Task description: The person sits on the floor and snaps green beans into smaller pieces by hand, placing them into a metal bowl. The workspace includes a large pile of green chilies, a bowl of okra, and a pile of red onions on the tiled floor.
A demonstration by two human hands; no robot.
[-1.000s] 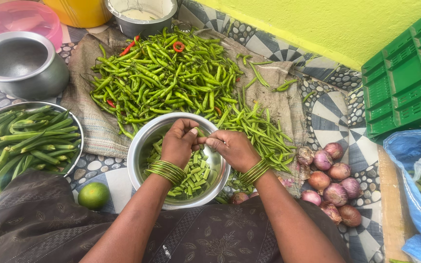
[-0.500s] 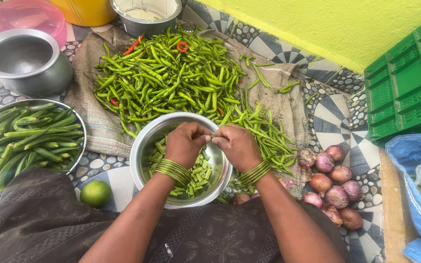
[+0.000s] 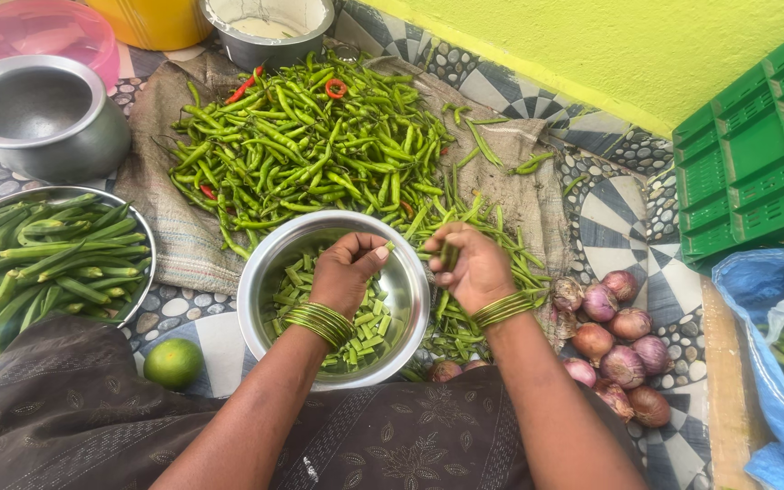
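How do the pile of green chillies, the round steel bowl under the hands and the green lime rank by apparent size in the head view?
1. Pile of green chillies on sacking
2. Round steel bowl
3. Green lime

The gaps are clear, so nearness to the camera does not change the order.

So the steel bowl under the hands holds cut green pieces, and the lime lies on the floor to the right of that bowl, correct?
Not quite. The steel bowl under the left hand and right hand does hold cut green pieces, but the lime lies on the floor to the left of that bowl, not the right. The head view shows it.
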